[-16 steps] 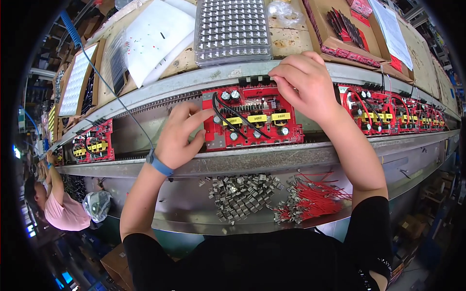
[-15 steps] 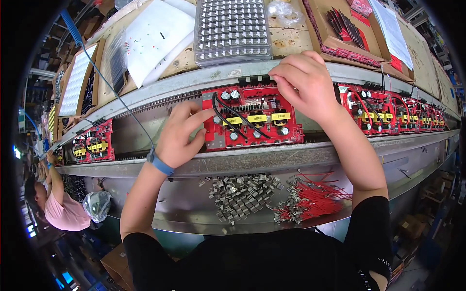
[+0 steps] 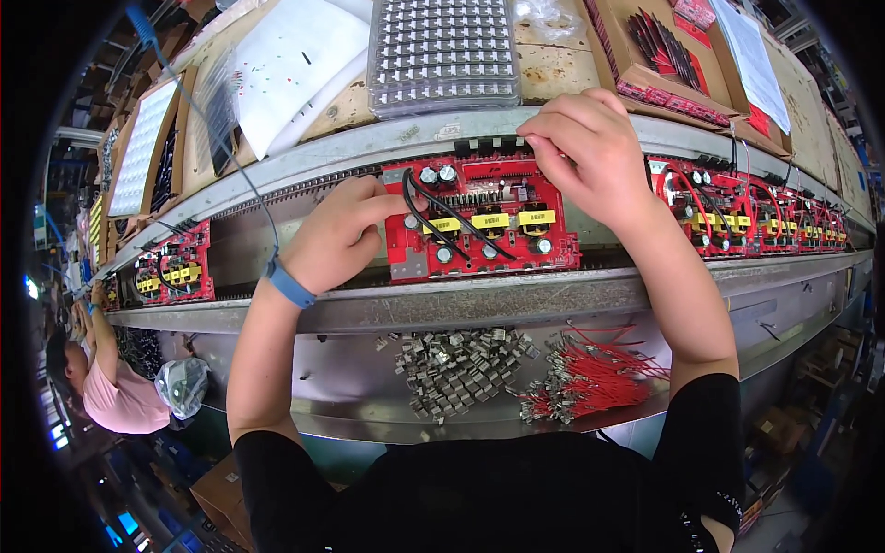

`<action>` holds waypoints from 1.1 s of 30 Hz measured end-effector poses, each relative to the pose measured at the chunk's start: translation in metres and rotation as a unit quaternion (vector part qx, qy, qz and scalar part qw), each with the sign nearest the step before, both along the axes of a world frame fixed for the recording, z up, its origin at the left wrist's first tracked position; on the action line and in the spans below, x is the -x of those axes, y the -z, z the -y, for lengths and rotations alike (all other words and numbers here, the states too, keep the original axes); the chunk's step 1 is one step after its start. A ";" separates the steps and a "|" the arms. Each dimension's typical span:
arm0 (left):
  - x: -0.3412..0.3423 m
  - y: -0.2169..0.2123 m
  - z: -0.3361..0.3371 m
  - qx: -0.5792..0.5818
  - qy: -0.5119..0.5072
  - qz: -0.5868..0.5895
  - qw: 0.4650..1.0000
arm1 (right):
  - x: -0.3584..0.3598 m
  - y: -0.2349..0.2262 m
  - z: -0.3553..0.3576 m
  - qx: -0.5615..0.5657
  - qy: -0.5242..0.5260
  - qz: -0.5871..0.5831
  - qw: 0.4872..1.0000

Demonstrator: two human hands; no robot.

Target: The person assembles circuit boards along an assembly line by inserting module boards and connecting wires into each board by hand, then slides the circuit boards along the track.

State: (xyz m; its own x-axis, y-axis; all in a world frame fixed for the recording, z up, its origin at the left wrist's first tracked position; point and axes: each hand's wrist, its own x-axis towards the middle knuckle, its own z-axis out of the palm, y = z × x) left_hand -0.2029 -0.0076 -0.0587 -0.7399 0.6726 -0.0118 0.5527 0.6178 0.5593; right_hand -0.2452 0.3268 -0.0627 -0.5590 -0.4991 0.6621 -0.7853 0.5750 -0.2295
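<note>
A red circuit board (image 3: 479, 253) with three yellow-taped transformers, silver-topped capacitors and black wire loops lies in the metal rail channel before me. My left hand (image 3: 336, 235), with a blue wrist strap (image 3: 290, 284), is at its left edge. The index finger reaches to the board by the black wires (image 3: 417, 198); the thumb is bent apart from it, and I see nothing held. My right hand (image 3: 590, 157) is over the board's far right corner. Its thumb and index fingertips are close together beside black parts (image 3: 498, 146) along the far edge; anything between them is too small to make out.
More red boards stand in the channel at right (image 3: 747, 217) and left (image 3: 173, 272). Nearer me lie piles of metal clips (image 3: 461, 373) and red wires (image 3: 599, 378). Beyond the rail are a tray of small parts (image 3: 444, 55) and a cardboard box (image 3: 618, 55). A co-worker in pink (image 3: 124, 396) is at left.
My left hand has shifted slightly left, its thumb drawing back from the board. My right hand has moved a little right, still at the far edge. The board looks almost unmoved.
</note>
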 end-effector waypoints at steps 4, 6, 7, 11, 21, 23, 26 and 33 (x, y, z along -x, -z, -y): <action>0.013 -0.001 0.006 -0.038 0.028 0.111 0.993 | 0.000 -0.001 -0.002 -0.006 0.003 0.006 1.000; 0.021 -0.006 0.009 -0.040 0.033 0.159 0.986 | 0.000 -0.001 -0.001 -0.005 0.002 0.006 1.000; 0.026 -0.008 0.010 -0.042 0.040 0.206 0.977 | 0.000 0.000 -0.001 -0.002 0.003 0.006 1.000; 0.041 -0.001 0.022 -0.077 0.073 0.303 0.947 | -0.003 -0.003 0.005 -0.010 -0.012 0.014 1.000; 0.042 0.010 0.028 -0.161 -0.059 0.435 0.884 | -0.019 0.002 0.030 -0.086 -0.175 0.154 0.969; 0.041 0.009 0.024 -0.087 -0.096 0.451 0.883 | -0.021 0.002 0.030 -0.107 -0.182 0.194 0.958; 0.041 0.010 0.017 -0.036 -0.073 0.442 0.894 | -0.021 0.003 0.032 -0.139 -0.175 0.199 0.954; 0.039 0.018 0.015 -0.051 -0.077 0.443 0.891 | -0.026 -0.002 0.036 -0.168 -0.167 0.202 0.950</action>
